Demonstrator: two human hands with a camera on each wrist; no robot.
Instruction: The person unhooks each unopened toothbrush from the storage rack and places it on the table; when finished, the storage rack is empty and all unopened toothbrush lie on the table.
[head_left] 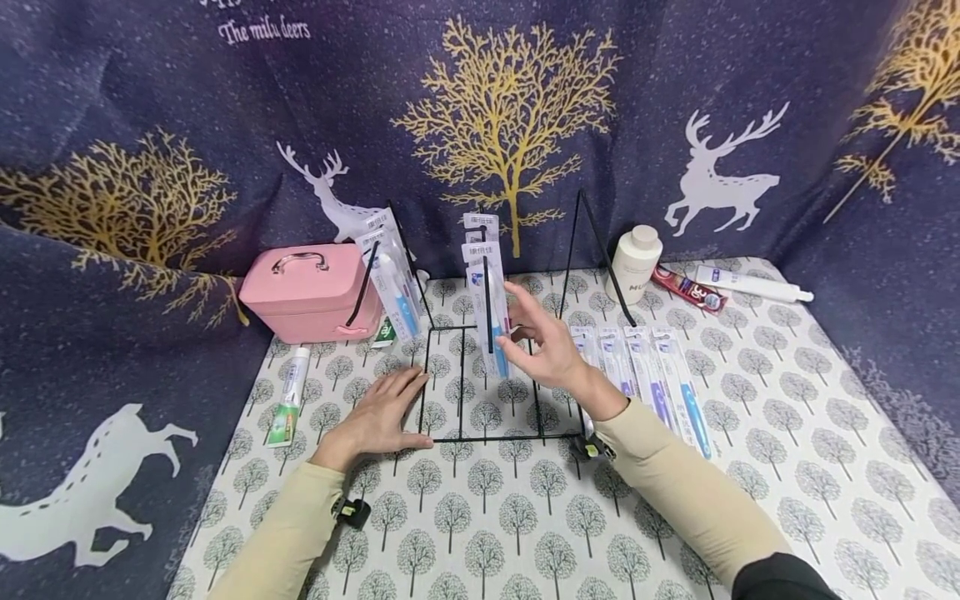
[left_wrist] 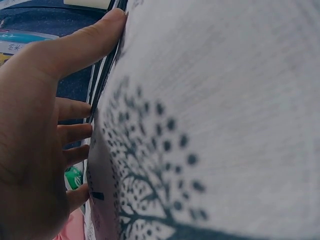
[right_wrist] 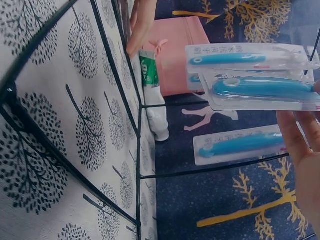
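A black wire rack (head_left: 486, 439) stands on the tree-print cloth, with packaged toothbrushes hanging from its left and middle prongs. My right hand (head_left: 551, 346) is beside the middle packaged toothbrush (head_left: 477, 321), thumb and forefinger spread apart at its right edge. In the right wrist view, blue-handled toothbrushes (right_wrist: 240, 89) hang in clear packs, and my fingers (right_wrist: 302, 132) meet the nearest one's edge. My left hand (head_left: 382, 417) rests at the rack's left base bar, fingers extended; the left wrist view shows the thumb (left_wrist: 92, 42) against the wire.
Several packaged toothbrushes (head_left: 678, 387) lie right of the rack. A pink case (head_left: 311, 292) stands back left, near a green-and-white toothpaste tube (head_left: 288, 400). A white bottle (head_left: 634, 262), a red packet (head_left: 688, 289) and a white tube (head_left: 753, 285) are back right.
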